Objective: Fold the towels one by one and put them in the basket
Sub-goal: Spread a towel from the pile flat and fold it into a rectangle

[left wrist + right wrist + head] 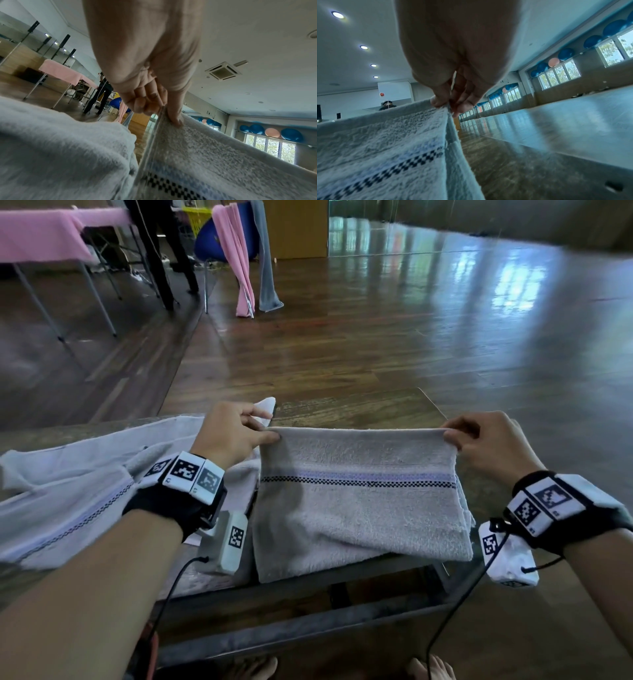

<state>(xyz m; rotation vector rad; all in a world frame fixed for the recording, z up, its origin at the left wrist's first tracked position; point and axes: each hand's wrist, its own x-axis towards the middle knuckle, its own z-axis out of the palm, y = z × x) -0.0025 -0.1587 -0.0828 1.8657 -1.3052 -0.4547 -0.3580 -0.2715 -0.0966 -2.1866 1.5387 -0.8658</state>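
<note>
A grey-white towel with a checkered stripe lies doubled over on the table, its lower part hanging over the near edge. My left hand pinches its top left corner between thumb and fingers, and my right hand pinches the top right corner. The left wrist view has the left hand gripping the towel's edge. In the right wrist view the right hand pinches the towel's corner. A second, unfolded white towel lies spread to the left. No basket near the table is in view.
The glass-topped table has a metal frame below. Wooden floor stretches ahead. Far left stands a pink-covered table; pink and grey cloths hang over a blue chair, with a yellow basket behind. A person's legs stand there.
</note>
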